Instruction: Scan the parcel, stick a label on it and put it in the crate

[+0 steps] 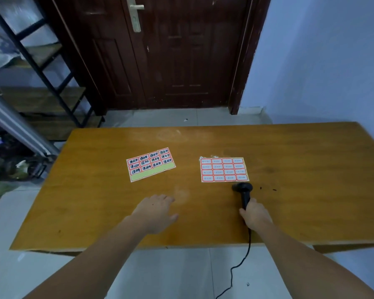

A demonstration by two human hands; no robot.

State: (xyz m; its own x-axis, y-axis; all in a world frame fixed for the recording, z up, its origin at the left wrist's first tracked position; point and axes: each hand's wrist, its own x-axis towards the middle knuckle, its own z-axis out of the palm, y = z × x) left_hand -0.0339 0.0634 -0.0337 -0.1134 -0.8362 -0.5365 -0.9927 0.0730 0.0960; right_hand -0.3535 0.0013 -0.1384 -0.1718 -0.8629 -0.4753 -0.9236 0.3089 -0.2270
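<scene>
While the right hand [256, 214] grips the scanner [243, 192], the left hand [157, 212] lies flat, released.

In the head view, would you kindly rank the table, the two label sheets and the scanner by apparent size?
1. Table, by far.
2-3. Left label sheet and right label sheet: too alike to rank.
4. Scanner, partly hidden by the right hand.

1. Two sticker sheets lie on the long wooden table [289, 201].
2. The sheet of red-edged labels with black writing [150, 164] lies on the left.
3. The sheet of red-edged labels with faint print [224, 169] lies on the right, well apart from it.
4. The black plastic handheld scanner [243, 192] lies just in front of the right sheet.
5. The dark wooden door [181, 50] stands behind the table.
</scene>
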